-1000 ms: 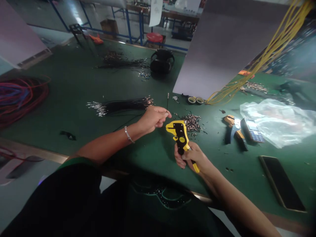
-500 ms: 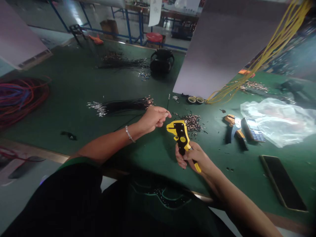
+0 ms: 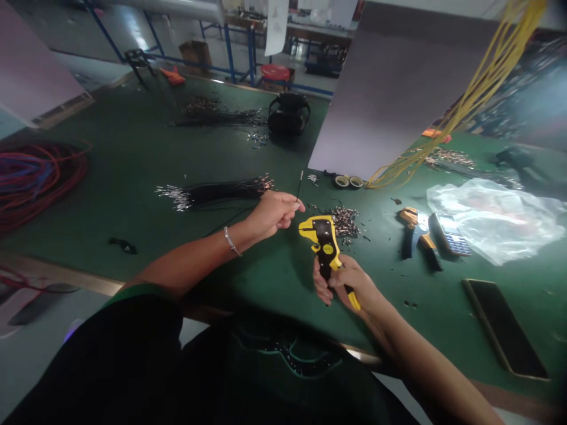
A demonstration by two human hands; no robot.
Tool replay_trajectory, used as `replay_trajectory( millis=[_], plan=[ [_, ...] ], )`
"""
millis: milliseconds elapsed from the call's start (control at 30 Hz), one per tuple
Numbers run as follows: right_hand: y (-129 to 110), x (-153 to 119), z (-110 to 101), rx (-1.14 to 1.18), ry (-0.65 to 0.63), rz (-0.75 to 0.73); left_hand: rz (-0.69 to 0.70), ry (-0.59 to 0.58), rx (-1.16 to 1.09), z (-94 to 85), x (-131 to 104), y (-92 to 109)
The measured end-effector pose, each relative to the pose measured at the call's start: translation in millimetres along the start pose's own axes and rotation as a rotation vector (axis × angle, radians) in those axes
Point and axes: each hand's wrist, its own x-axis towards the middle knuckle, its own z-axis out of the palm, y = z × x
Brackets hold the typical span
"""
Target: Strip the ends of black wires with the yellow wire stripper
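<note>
My left hand (image 3: pixel 279 211) pinches a thin black wire (image 3: pixel 300 184) between thumb and forefinger; its pale tip points up and away from me. In my right hand (image 3: pixel 343 280) is a yellow and black wire stripper (image 3: pixel 325 242), gripped by its handles. The tool's jaws lie just right of my left fingers, apart from the wire. Behind the stripper is a heap of short wire scraps (image 3: pixel 348 221). Left of my left hand lies a bundle of black wires (image 3: pixel 225 192), with silvery ends at the left and coppery ends at the right.
On the green table (image 3: pixel 137 153) are a red and blue cable coil (image 3: pixel 39 177), tape rolls (image 3: pixel 348 182), a second hand tool (image 3: pixel 419 233), a keypad phone (image 3: pixel 452 233), a plastic bag (image 3: pixel 500 218) and a smartphone (image 3: pixel 505 327). A grey panel (image 3: pixel 394 88) with yellow wires (image 3: pixel 478 100) rises behind.
My left hand and the wire have shifted very slightly left, and the whole view has moved a little. Both hands keep their holds.
</note>
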Motion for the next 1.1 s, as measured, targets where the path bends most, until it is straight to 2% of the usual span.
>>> replay_trajectory(
  millis=[267,400,467,600,700,867,967,1100],
  plan=[
    [-1,2,3,0.011,0.017,-0.017,-0.010,0.006,0.005,-0.6,1,-1],
    [5,-1,3,0.008,0.006,-0.031,0.009,-0.017,0.004,-5.1,3,-5],
    [11,-2,1,0.016,0.016,-0.041,-0.009,0.007,0.005,-6.6,3,-7],
    [19,0,-4,-0.044,0.010,0.011,-0.051,-0.033,-0.033,-7.6,1,-7],
    [21,3,-5,-0.046,0.048,-0.021,-0.070,-0.036,-0.046,-7.4,-1,-6],
    [22,2,-4,-0.156,0.079,0.015,-0.086,-0.084,-0.091,-7.6,-4,0],
    [17,2,-10,-0.161,0.128,0.007,-0.099,-0.067,-0.096,-6.9,-5,1],
    [12,-3,-11,-0.155,0.091,0.009,-0.085,-0.069,-0.119,-7.4,-4,1]
  ],
)
